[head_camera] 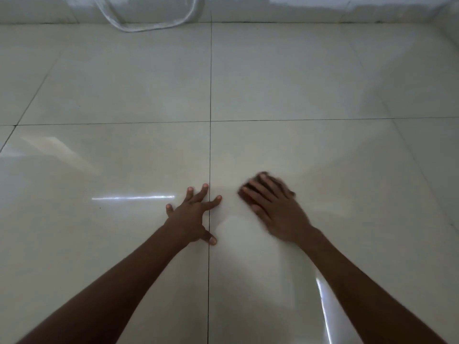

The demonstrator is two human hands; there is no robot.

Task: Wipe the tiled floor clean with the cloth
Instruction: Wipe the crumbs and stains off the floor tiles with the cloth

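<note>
We pressed the dark cloth (262, 175) under our right hand (275, 207), fingers straight on top, just right of the grout line (210, 150). Our left hand (192, 212) lay splayed and empty on the floor (111, 157) beside it. The right hand was blurred.

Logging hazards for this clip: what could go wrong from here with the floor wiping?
The left hand rests flat on the glossy, possibly wet floor with fingers spread; it could slide out.
The cloth is almost hidden under the right hand, so fingers may rub bare tile and leave streaks.
A clear hose lies by the far wall; wiping forward could snag it.
</note>
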